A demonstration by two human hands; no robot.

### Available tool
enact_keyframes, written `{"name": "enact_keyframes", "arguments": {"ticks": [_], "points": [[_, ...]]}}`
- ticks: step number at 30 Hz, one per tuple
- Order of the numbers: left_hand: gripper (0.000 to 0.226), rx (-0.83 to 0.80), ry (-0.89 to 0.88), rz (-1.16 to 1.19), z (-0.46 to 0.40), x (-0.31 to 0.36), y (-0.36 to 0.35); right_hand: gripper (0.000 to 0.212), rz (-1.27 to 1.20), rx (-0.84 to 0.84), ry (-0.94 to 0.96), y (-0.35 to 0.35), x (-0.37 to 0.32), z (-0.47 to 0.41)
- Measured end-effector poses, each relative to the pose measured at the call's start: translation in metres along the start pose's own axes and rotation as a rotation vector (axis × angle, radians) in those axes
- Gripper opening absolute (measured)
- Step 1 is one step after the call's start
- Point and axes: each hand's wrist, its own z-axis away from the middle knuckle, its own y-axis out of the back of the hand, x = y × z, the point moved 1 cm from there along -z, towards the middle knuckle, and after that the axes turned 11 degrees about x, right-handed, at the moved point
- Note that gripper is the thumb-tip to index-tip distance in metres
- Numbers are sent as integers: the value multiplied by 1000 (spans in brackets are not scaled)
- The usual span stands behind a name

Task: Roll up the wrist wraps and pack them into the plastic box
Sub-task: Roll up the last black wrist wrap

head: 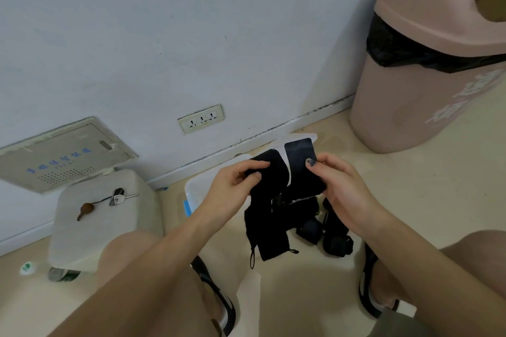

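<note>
Where the wall meets the floor at far left, a low white stool (109,216) carries a bunch of keys (116,197). Just right of it the left hand (232,186) pinches one end of a black wrist wrap (269,200) between thumb and curled fingers, the strap's loose tail hanging to the floor. Behind both hands sits the plastic box (197,189), largely hidden. The right hand (342,186) grips the wrap's other end, thumb pressed on its dark patch. Below it 2 rolled wraps (323,235) lie on the floor. A pink bin (427,63) stands at far right.
</note>
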Motion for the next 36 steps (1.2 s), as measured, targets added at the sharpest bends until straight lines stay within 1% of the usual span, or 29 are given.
{"name": "enact_keyframes", "arguments": {"ticks": [2,4,10,18,21,26,36], "points": [[31,29,8,23,0,2,1,21,12,-39,-6,0,3,1],[30,36,2,36,0,4,1,18,41,-79,-6,-4,6,3],[24,-19,-32,52,4,8,-2,14,126,-126,-5,-15,14,9],[32,-88,24,95,7,9,-4,16,77,-98,-70,-19,21,9],[33,-85,44,123,8,10,-5,18,64,-79,-83,-19,21,9],[23,-56,-9,104,7,9,-5,21,68,-83,-99,-18,20,9],[24,-47,-26,111,7,11,-5,18,67,-73,-157,-20,22,10]]}}
